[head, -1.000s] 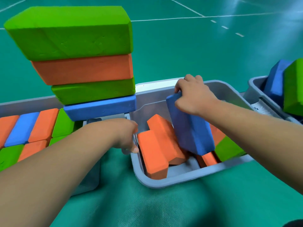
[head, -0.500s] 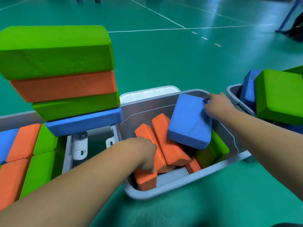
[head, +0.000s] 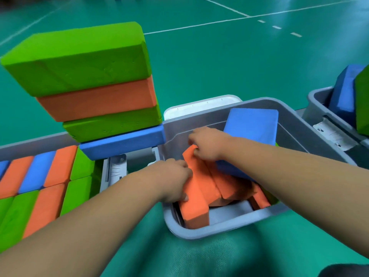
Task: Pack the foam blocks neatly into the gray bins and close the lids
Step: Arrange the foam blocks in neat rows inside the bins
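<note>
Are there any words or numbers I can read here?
Nothing here can be read.
White label on the right bin: too blurred to read.
White sticker in the left bin: too blurred to read.
Foam blocks: no writing visible.

Three gray bins [head: 219,231] rest on the green floor [head: 209,62]; side by side.

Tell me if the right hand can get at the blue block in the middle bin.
Probably yes. The blue block leans in the bin just beside the right hand, uncovered from above. But that hand grips an orange block with the left hand, so it must let go first.
</note>
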{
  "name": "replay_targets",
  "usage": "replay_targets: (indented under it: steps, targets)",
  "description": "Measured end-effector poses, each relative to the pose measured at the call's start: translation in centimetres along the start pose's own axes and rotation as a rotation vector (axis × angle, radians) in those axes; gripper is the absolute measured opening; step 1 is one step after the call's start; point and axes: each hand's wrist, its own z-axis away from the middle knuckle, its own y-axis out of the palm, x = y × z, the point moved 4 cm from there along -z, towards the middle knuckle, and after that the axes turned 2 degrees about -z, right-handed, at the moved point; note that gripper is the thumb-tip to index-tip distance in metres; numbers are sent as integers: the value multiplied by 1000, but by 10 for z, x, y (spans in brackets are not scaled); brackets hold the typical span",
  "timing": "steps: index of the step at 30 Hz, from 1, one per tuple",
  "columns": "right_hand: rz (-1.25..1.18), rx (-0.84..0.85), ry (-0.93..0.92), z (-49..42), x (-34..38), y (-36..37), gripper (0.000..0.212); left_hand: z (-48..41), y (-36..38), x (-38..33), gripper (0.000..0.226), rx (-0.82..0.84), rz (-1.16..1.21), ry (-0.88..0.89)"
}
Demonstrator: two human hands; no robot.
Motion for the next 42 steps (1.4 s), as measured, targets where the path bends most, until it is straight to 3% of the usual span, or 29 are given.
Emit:
replay_targets:
  steps: [4, 8, 14, 20, 24, 28, 34, 39, 42]
  targets:
    - [188, 147, -48, -19, 17, 25, 43, 8, 4, 4, 77, -11, 22, 25]
    - [256, 242, 16, -30, 21, 42, 52, 9, 9, 10, 76, -6, 54, 35]
    - [414, 278, 78, -40, 15, 52, 75, 9, 10, 10, 76, -38, 100, 17]
    - [387, 237, 153, -48, 10, 46, 83, 15, 18, -15, 115, 7, 55, -34]
    - [322, 229, 182, -45, 0, 34, 81, 16, 26, -23, 122, 17, -16, -83]
    - [372, 201, 190, -35, 5, 25, 95, 17, 27, -23, 126, -35, -21, -90]
    - [467, 244, 197, -24, 25, 20, 75, 16, 30, -20, 137, -27, -21, -114]
    - [387, 215, 298, -9, 20, 3, 63, 15, 30, -22, 118, -62, -19, -102]
    - [233, 172, 344, -1, 9, -11, 68, 14, 31, -20, 103, -110, 10, -79]
